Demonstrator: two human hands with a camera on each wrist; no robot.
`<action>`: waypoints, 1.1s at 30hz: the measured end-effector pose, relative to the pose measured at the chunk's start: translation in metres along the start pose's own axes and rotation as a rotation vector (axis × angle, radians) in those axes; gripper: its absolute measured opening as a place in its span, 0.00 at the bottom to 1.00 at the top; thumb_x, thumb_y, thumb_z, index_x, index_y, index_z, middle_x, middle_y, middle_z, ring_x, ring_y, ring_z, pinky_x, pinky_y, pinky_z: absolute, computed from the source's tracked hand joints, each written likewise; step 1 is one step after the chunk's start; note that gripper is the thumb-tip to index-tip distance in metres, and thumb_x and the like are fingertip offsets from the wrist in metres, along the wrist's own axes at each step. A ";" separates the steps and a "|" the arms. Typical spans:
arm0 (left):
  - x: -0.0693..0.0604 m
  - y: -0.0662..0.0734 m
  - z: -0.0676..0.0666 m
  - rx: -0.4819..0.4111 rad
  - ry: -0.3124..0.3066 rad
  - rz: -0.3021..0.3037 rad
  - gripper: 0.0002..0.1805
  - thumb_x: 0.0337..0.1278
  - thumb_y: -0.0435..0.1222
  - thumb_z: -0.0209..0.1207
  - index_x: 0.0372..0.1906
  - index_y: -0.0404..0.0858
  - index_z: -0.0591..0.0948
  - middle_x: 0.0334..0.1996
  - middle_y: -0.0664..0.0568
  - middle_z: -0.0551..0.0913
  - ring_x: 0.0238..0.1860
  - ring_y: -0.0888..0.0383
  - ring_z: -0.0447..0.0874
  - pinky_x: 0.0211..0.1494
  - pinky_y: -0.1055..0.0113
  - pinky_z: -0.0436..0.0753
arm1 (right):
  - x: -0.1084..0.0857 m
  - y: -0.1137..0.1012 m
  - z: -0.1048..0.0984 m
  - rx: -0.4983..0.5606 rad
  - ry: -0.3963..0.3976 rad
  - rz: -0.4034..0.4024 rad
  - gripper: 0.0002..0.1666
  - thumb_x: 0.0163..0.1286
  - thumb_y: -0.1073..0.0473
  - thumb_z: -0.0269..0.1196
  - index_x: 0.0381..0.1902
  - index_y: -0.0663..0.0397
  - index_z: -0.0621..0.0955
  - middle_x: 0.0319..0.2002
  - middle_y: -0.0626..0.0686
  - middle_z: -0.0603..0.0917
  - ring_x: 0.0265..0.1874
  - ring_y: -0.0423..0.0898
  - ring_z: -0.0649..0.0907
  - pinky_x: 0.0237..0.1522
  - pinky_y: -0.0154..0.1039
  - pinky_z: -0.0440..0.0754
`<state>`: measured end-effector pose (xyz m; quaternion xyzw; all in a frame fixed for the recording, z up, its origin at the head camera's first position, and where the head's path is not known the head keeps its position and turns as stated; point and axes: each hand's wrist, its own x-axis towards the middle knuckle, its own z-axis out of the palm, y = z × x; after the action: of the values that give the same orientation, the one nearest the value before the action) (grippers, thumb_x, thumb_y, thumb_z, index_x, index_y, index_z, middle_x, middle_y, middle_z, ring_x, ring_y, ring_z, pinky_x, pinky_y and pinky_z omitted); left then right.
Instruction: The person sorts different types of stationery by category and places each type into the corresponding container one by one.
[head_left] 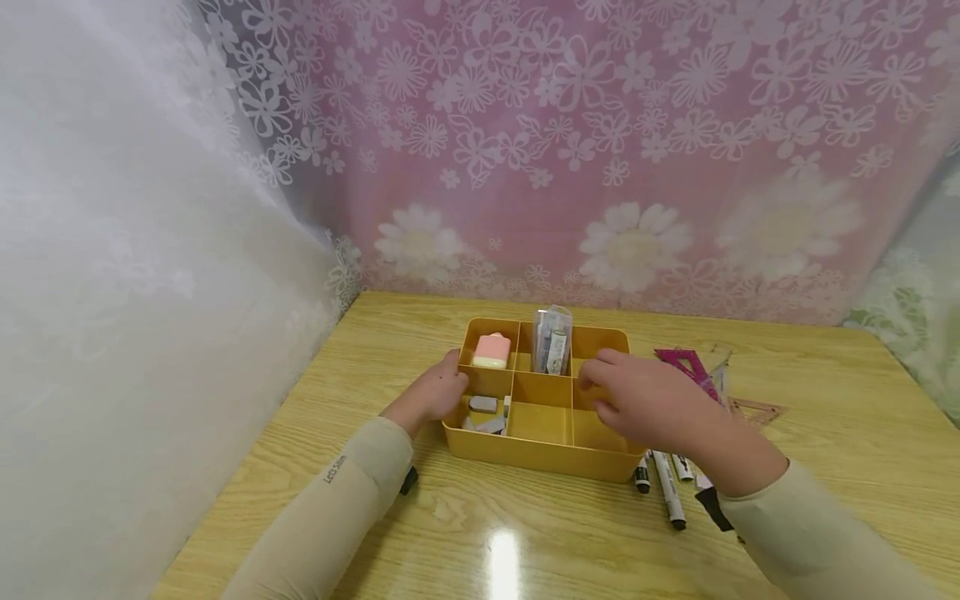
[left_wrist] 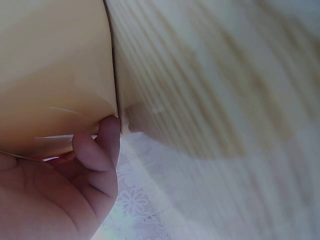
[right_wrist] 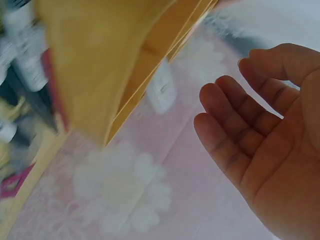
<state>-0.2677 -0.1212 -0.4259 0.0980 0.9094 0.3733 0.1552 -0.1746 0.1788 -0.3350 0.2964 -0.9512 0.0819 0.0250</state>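
Observation:
A yellow compartment box stands on the table. At its left side my left hand grips the wall, and the left wrist view shows curled fingers at the box's edge. Over the right-hand compartments hovers my right hand; its fingers are loosely bent and hold nothing. The back left compartment contains a pink and cream item. A clear plastic case with stationery inside stands upright in the back middle one. Small grey blocks, like erasers, lie in the front left compartment.
Right of the box lie several markers, partly hidden by my right arm. Behind them are a magenta set square and an orange triangle ruler. A floral curtain hangs behind the wooden table.

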 end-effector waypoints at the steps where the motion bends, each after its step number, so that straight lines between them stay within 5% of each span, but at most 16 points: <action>1: 0.000 0.000 0.000 0.000 0.001 -0.002 0.31 0.77 0.41 0.37 0.79 0.37 0.53 0.74 0.43 0.64 0.74 0.48 0.61 0.74 0.47 0.59 | -0.005 0.005 -0.001 0.006 -0.001 0.009 0.09 0.68 0.63 0.63 0.45 0.47 0.82 0.41 0.45 0.79 0.24 0.37 0.71 0.25 0.33 0.73; 16: -0.003 -0.001 -0.005 0.024 0.019 0.000 0.31 0.77 0.40 0.36 0.79 0.34 0.52 0.74 0.39 0.64 0.74 0.45 0.61 0.75 0.47 0.59 | -0.066 0.057 0.018 0.009 -0.082 0.115 0.10 0.64 0.60 0.69 0.42 0.45 0.80 0.40 0.44 0.79 0.23 0.35 0.72 0.26 0.37 0.76; 33: -0.002 0.002 0.001 0.035 0.011 0.009 0.31 0.78 0.40 0.34 0.78 0.33 0.52 0.74 0.39 0.64 0.74 0.46 0.61 0.75 0.48 0.59 | -0.097 0.094 0.054 0.132 -0.321 0.271 0.07 0.68 0.57 0.67 0.34 0.45 0.77 0.29 0.42 0.75 0.24 0.39 0.70 0.29 0.40 0.72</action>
<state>-0.2651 -0.1203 -0.4245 0.1026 0.9162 0.3584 0.1468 -0.1483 0.2997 -0.4106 0.1763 -0.9667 0.0984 -0.1573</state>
